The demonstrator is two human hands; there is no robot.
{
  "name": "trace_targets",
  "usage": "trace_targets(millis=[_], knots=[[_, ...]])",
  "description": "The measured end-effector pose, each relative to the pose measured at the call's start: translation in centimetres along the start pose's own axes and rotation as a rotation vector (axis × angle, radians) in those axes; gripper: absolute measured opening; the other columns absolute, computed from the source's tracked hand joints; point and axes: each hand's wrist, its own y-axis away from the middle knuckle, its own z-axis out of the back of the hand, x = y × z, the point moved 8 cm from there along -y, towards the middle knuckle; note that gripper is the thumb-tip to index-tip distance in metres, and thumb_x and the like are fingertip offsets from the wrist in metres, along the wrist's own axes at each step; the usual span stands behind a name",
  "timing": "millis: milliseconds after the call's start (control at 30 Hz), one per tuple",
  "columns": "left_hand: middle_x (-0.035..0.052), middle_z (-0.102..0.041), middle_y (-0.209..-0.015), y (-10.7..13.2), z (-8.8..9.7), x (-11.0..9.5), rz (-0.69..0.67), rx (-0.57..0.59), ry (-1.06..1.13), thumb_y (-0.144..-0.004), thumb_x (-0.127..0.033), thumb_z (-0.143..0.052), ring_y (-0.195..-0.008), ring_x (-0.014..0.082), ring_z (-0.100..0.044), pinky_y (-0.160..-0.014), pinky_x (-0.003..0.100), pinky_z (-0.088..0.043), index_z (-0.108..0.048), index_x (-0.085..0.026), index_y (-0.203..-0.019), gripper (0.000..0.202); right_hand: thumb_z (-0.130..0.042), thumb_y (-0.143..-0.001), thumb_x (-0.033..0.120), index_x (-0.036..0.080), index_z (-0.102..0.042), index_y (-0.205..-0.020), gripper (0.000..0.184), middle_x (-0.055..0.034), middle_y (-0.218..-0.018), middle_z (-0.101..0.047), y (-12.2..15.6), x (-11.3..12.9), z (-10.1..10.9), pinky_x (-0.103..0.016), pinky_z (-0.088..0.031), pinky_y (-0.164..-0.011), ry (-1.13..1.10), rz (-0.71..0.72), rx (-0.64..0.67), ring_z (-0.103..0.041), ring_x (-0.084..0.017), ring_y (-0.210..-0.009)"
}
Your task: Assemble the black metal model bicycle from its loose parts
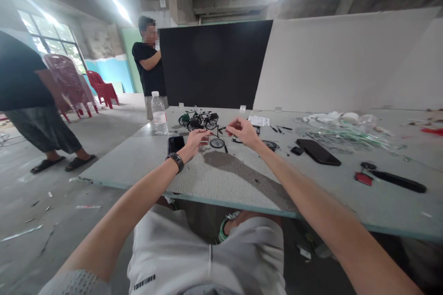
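Note:
Just above the table, my left hand [198, 142] has its fingertips closed at a small black model bicycle front part, with a spoked wheel [217, 143] below a thin fork. To the right, my right hand [243, 132] is bent in a pinch beside the top of that part. Whatever lies between its fingertips is too small to make out. A short black piece [226, 148] shows by the wheel. Partly behind my right hand and wrist are more dark bicycle parts, including another wheel [270, 145]. Small assembled model bicycles [198, 120] stand behind my left hand.
A water bottle [159, 115] stands at the left, near a dark phone-like object [176, 144]. Rightward lie a black phone [318, 151], a black-handled tool [398, 180] and plastic bags [346, 122]. A black panel [214, 64] rises behind; two people stand left.

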Motion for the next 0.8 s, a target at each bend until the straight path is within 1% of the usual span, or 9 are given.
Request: trace_targets(millis=[67, 167, 233, 333, 433, 500, 600, 733, 800], knots=[[0.013, -0.074, -0.104, -0.1, 0.1, 0.2, 0.007, -0.006, 0.017, -0.075, -0.036, -0.087, -0.077, 0.0156, -0.065, -0.067, 0.029, -0.049, -0.071, -0.017, -0.082, 0.026, -0.072, -0.087, 0.048, 0.022, -0.061, -0.088, 0.029, -0.0077, -0.082, -0.073, 0.2, 0.8, -0.7, -0.036, -0.059, -0.071, 0.058, 0.051, 0.012, -0.07, -0.02, -0.074], [0.0117, -0.073, -0.099, -0.2, 0.2, 0.2, 0.016, -0.025, 0.041, -0.076, -0.034, -0.086, -0.073, 0.0148, -0.064, -0.068, 0.03, -0.05, -0.07, -0.016, -0.082, 0.025, -0.07, -0.089, 0.045, 0.021, -0.068, -0.097, 0.026, -0.01, -0.095, -0.076, 0.4, 1.3, -2.0, -0.038, -0.06, -0.079, 0.136, 0.098, 0.069, -0.073, -0.023, -0.085], [0.0107, -0.072, -0.094, -0.2, 0.2, 0.2, 0.025, -0.047, 0.057, -0.079, -0.03, -0.084, -0.072, 0.0149, -0.064, -0.068, 0.031, -0.051, -0.069, -0.016, -0.083, 0.021, -0.068, -0.09, 0.044, 0.022, -0.072, -0.106, 0.027, -0.0109, -0.101, -0.077, 0.5, 1.0, -3.0, -0.04, -0.061, -0.082, 0.196, 0.107, 0.122, -0.074, -0.025, -0.092], [0.0084, -0.07, -0.084, -0.2, 0.3, 0.2, 0.039, -0.071, 0.081, -0.08, -0.027, -0.083, -0.074, 0.0163, -0.065, -0.071, 0.032, -0.053, -0.066, -0.016, -0.082, 0.02, -0.07, -0.09, 0.04, 0.024, -0.075, -0.112, 0.028, -0.0108, -0.103, -0.078, 0.7, 0.1, -4.0, -0.04, -0.061, -0.084, 0.269, 0.084, 0.172, -0.074, -0.027, -0.097], [0.0066, -0.067, -0.081, -0.2, 0.2, 0.1, 0.04, -0.071, 0.095, -0.078, -0.027, -0.085, -0.075, 0.0165, -0.065, -0.074, 0.033, -0.054, -0.064, -0.016, -0.081, 0.024, -0.072, -0.089, 0.04, 0.025, -0.078, -0.11, 0.027, -0.0098, -0.098, -0.08, 0.7, -0.7, -4.7, -0.04, -0.06, -0.083, 0.29, 0.052, 0.193, -0.075, -0.027, -0.094], [0.0057, -0.066, -0.08, -0.2, 0.2, 0.1, 0.036, -0.066, 0.107, -0.077, -0.028, -0.086, -0.075, 0.0162, -0.065, -0.075, 0.034, -0.054, -0.064, -0.016, -0.082, 0.026, -0.071, -0.089, 0.041, 0.024, -0.079, -0.106, 0.025, -0.0094, -0.094, -0.08, 0.7, -0.9, -5.0, -0.04, -0.059, -0.083, 0.301, 0.041, 0.194, -0.075, -0.026, -0.089], [0.0054, -0.066, -0.081, -0.3, 0.1, 0.1, 0.033, -0.057, 0.128, -0.076, -0.028, -0.087, -0.076, 0.0161, -0.065, -0.075, 0.033, -0.054, -0.064, -0.016, -0.083, 0.027, -0.07, -0.09, 0.041, 0.023, -0.081, -0.099, 0.022, -0.0086, -0.093, -0.08, 0.7, -0.8, -5.2, -0.04, -0.058, -0.084, 0.33, 0.033, 0.189, -0.075, -0.027, -0.087], [0.006, -0.068, -0.083, -0.2, 0.1, 0.1, 0.043, -0.058, 0.134, -0.073, -0.025, -0.089, -0.075, 0.0158, -0.065, -0.075, 0.033, -0.054, -0.066, -0.016, -0.083, 0.027, -0.068, -0.091, 0.04, 0.025, -0.082, -0.096, 0.021, -0.0069, -0.092, -0.08, 0.9, -0.4, -5.5, -0.039, -0.057, -0.082, 0.34, 0.033, 0.213, -0.074, -0.027, -0.085], [0.0063, -0.068, -0.083, -0.2, 0.1, 0.0, 0.042, -0.058, 0.14, -0.072, -0.024, -0.089, -0.076, 0.0165, -0.066, -0.075, 0.033, -0.054, -0.067, -0.016, -0.084, 0.026, -0.068, -0.09, 0.04, 0.025, -0.082, -0.094, 0.021, -0.0072, -0.091, -0.08, 1.0, -0.3, -5.3, -0.039, -0.057, -0.082, 0.351, 0.035, 0.201, -0.074, -0.027, -0.084]])
